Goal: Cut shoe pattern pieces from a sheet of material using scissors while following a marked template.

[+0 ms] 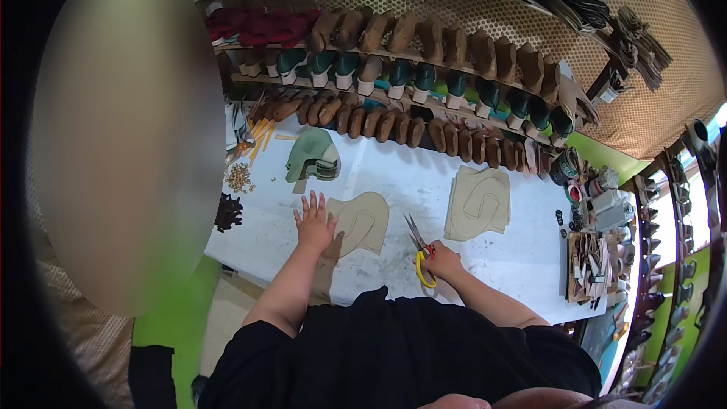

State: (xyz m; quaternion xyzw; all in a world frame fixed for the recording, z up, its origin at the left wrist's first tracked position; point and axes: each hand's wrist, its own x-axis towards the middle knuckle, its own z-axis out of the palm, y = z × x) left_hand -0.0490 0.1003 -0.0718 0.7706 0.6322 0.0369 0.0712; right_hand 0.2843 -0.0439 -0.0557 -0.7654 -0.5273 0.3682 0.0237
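Observation:
My left hand (313, 226) is spread with fingers apart, at the left edge of a beige cut sheet piece (371, 214) that has a curved outline drawn on it. In my right hand (444, 260) are scissors (415, 235) with yellow and red handles, their blades slightly apart and pointing away from me. To the right of the scissors lies a stack of beige sheets (492, 189), the top one marked with a similar curved outline. Beyond my left hand sits a pile of green curved cut pieces (313, 153).
Shelves behind the white table (394, 174) hold brown shoe lasts (432, 38) and green shoes with pale heels (344, 64). Small brass-coloured bits (240, 177) and a dark cluster (229, 212) lie at left. A tool rack (591, 265) stands at right. A blurred oval covers the far left.

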